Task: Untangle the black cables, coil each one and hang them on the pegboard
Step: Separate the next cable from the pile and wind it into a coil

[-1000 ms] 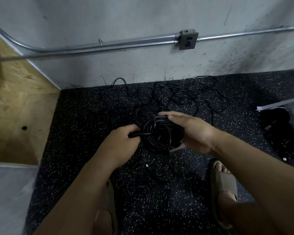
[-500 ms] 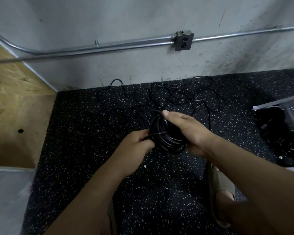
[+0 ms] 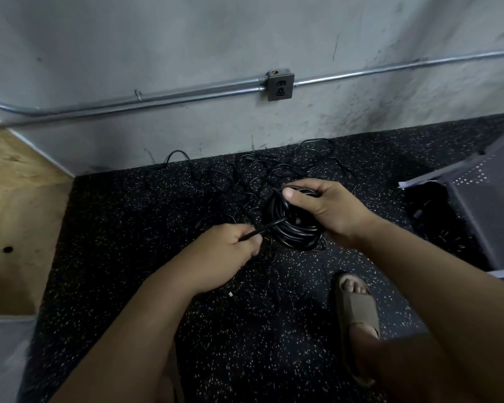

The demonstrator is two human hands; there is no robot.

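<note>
Black coil, gripped at its top by the right hand, sends its free end slanting down-left into the pinching left hand, seemingly held above the tangle on the floor.

Utility room or workshop: bare concrete wall; exposed conduit; speckled rubber floor.

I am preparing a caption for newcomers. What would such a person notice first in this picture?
First, at the centre, the right hand grips a coil of black cable while the left hand pinches a strand leading from it. Behind them, a tangle of thin black cables lies on the speckled floor below the grey wall.
</note>
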